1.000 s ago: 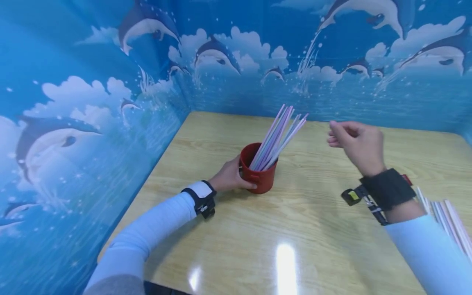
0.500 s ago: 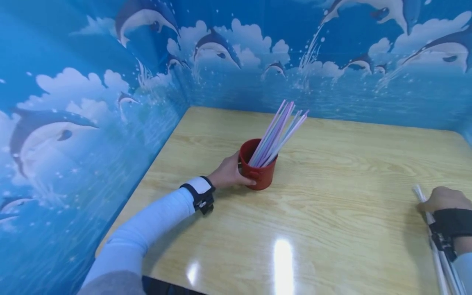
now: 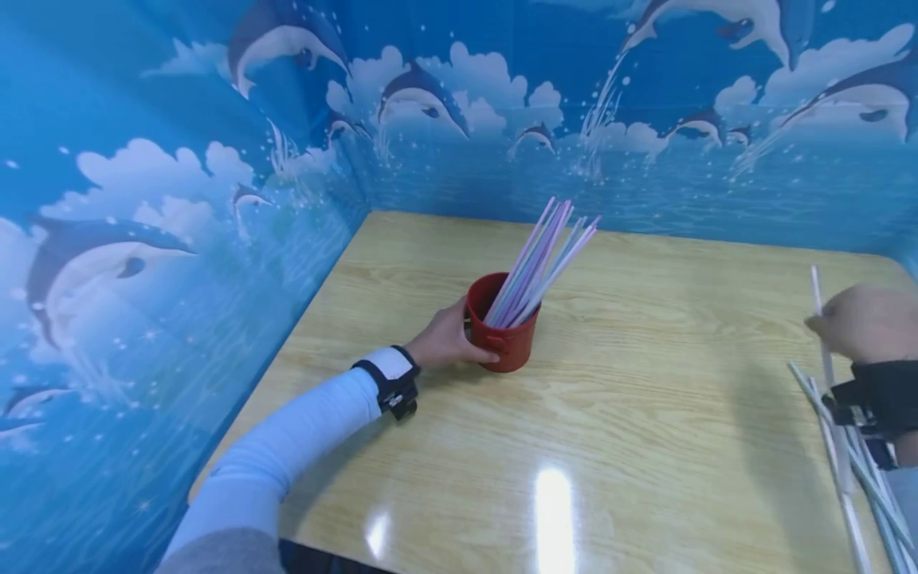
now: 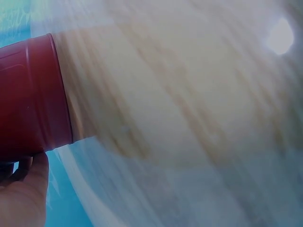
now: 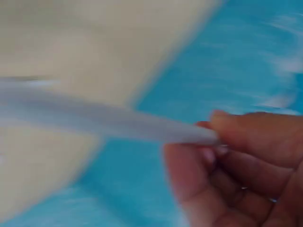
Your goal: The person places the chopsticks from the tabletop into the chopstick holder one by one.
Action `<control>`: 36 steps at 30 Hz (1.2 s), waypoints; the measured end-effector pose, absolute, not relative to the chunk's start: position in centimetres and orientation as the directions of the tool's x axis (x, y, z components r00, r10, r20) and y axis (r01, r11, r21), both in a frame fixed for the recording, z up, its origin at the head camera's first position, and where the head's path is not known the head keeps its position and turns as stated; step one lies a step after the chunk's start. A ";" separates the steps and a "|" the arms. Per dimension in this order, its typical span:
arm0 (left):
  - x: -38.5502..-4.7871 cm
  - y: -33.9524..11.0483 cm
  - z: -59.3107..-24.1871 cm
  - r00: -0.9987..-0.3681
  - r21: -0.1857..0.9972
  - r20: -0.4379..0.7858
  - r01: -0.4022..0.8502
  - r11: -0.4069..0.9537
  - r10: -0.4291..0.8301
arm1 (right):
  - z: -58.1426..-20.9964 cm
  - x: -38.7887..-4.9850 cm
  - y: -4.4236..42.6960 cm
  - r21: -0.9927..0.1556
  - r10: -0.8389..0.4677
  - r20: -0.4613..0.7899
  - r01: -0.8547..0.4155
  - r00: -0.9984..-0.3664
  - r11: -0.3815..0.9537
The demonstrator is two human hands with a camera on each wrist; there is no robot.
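A small red bucket (image 3: 512,351) stands on the table, with several pastel drinking straws (image 3: 534,271) leaning to the right inside it. My left hand (image 3: 446,339) grips the bucket's left side, thumb across its front; the left wrist view shows fingers against the red wall (image 4: 35,99). At the far right, my right hand (image 3: 871,323) pinches a pale straw (image 3: 816,283) between thumb and fingers. That same straw (image 5: 109,118) looks blurred in the right wrist view. Below the right hand lie several loose straws (image 3: 849,518), partly hidden by the wrist strap and sleeve.
The wood-grain table (image 3: 645,399) spans the space between bucket and loose straws. A blue dolphin-print backdrop (image 3: 459,175) rises behind the table and along its left side. Wrist straps with small cameras sit on both wrists.
My right hand went from right of the bucket to the loose straws at far right, then rose slightly with a straw pinched. The loose straws shifted. My left hand stays on the bucket.
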State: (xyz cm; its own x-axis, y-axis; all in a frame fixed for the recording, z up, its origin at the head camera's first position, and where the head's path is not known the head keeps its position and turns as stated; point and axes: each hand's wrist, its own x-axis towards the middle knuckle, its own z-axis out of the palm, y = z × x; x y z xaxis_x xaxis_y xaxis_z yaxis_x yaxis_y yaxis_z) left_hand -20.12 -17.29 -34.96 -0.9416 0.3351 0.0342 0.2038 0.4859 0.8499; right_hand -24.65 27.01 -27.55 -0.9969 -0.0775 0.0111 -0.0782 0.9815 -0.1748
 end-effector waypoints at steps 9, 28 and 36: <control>-20.1 -17.2 -34.8 -0.939 0.847 0.043 0.215 0.486 0.341 | -16.2 -22.9 15.6 -0.594 -0.114 0.572 -0.506 -0.812 0.625; -21.7 -17.3 -38.1 -0.940 0.810 0.095 0.265 0.523 0.328 | -24.3 -23.6 3.0 -0.714 -0.354 0.393 -0.525 -0.848 0.464; -21.4 -17.6 -37.6 -0.957 0.822 0.057 0.207 0.531 0.285 | -22.4 -23.4 7.1 -0.770 -0.188 0.524 -0.557 -0.830 0.311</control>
